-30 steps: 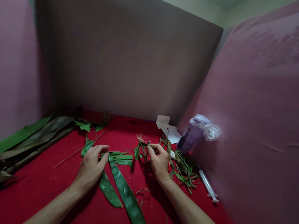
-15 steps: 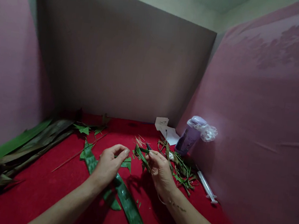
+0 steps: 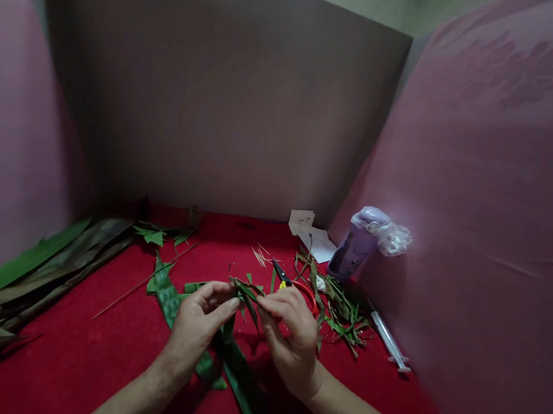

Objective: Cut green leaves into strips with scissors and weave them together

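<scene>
Between my hands is a small bundle of folded green leaf strips (image 3: 248,292). My left hand (image 3: 199,322) pinches its left end between thumb and fingers. On its right side, my right hand (image 3: 294,333) grips the strips with the fingertips. Below my hands, a long dark-green leaf (image 3: 247,385) runs toward the near edge, and another mottled green leaf (image 3: 165,293) lies to the left, partly hidden by my left hand. Scissors (image 3: 309,295) with red and yellow handles lie just beyond my right hand, which covers part of them.
Several thin sticks (image 3: 261,256) lie beyond the scissors. To the right are a heap of leaf scraps (image 3: 344,316), a syringe (image 3: 389,342), a plastic-wrapped purple bottle (image 3: 355,247) and white papers (image 3: 317,243). On the left lie a long thin stick (image 3: 132,293) and large leaves (image 3: 55,260).
My right hand has brought the leaf strips left to my left hand, which now grips them too. The scissors' handles have come into sight. The view has shifted slightly.
</scene>
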A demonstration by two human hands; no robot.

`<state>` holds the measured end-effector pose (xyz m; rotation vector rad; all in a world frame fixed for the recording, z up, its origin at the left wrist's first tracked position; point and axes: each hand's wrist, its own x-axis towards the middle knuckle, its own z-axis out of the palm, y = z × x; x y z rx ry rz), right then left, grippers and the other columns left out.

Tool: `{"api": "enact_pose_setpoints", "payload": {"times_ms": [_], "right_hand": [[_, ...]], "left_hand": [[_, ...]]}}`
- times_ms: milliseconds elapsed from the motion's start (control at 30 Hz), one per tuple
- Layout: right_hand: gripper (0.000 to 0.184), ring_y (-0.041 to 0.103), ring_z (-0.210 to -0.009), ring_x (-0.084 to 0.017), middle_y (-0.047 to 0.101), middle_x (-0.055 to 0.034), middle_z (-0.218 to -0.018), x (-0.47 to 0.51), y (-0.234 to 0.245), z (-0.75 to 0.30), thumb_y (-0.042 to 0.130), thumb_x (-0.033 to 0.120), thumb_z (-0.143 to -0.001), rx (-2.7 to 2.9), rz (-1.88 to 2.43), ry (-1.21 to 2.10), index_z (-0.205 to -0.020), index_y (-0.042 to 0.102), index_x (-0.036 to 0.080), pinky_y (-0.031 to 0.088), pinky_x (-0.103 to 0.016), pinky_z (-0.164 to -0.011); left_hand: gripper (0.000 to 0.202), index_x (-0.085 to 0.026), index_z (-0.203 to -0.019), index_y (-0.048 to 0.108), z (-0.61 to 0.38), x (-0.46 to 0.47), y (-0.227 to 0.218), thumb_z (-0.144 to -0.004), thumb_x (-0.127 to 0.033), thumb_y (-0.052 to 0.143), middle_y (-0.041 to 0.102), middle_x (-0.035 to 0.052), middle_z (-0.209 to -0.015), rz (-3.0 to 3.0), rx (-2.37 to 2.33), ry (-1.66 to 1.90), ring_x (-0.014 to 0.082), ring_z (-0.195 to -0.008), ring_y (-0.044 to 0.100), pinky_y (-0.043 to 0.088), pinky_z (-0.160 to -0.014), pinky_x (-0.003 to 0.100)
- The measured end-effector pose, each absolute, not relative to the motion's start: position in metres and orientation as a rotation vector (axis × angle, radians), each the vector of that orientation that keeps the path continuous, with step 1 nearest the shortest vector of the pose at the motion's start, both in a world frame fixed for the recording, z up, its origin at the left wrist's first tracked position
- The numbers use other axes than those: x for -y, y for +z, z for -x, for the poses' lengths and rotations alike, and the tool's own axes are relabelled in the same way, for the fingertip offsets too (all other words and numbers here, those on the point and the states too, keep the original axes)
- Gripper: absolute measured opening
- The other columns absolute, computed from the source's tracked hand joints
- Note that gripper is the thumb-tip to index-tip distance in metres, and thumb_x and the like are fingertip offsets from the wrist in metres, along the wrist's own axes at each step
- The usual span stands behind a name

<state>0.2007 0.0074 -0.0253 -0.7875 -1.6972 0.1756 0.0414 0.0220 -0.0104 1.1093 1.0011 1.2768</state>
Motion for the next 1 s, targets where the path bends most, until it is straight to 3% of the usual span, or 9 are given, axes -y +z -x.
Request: {"api": "enact_pose_setpoints", "payload": {"times_ms": [300,500,700,1000], "right_hand": [[0.037,0.054,-0.08,-0.02,0.066,-0.0053,-0.087,0.0026,-0.0212,-0.2018,0.05,0.002,-0.072,1.911,0.719,-0.077,-0.103,0.058,0.019,0.042,-0.04,-0.075],[0.032,0.054,-0.08,-0.02,0.065,-0.0043,-0.085,0.0001,-0.022,-0.202,0.052,0.002,-0.073,1.886,0.762,-0.087,-0.098,0.058,0.02,0.042,-0.039,-0.074],[0.032,0.054,-0.083,-0.021,0.065,-0.0047,-0.087,-0.0005,-0.0235,-0.2019,0.053,0.004,-0.074,1.905,0.817,-0.08,-0.1,0.057,0.021,0.042,-0.039,-0.075],[0.036,0.051,-0.092,-0.023,0.061,-0.0077,-0.098,-0.0026,-0.0248,-0.203,0.053,0.013,-0.075,1.963,0.874,-0.072,-0.111,0.052,0.017,0.04,-0.043,-0.083]], "left_hand": [[0.021,-0.015,-0.08,0.061,-0.0384,-0.0217,-0.0125,-0.065,-0.028,0.07,0.061,-0.0039,-0.06,-0.994,-1.045,1.311,0.0059,-0.047,0.049,0.039,-0.046,0.017],[0.026,-0.016,-0.085,0.06,-0.0362,-0.0245,-0.0152,-0.064,-0.029,0.071,0.063,-0.0014,-0.064,-0.887,-1.007,1.252,0.0113,-0.055,0.058,0.044,-0.05,0.02],[0.017,-0.014,-0.081,0.061,-0.0366,-0.0231,-0.0117,-0.068,-0.023,0.067,0.062,-0.0008,-0.065,-0.812,-0.943,1.129,0.0075,-0.047,0.052,0.044,-0.046,0.019],[0.01,-0.012,-0.081,0.06,-0.0333,-0.0256,-0.013,-0.074,-0.018,0.06,0.066,0.007,-0.076,-0.798,-0.846,1.024,0.0107,-0.054,0.055,0.045,-0.044,0.02]]}}
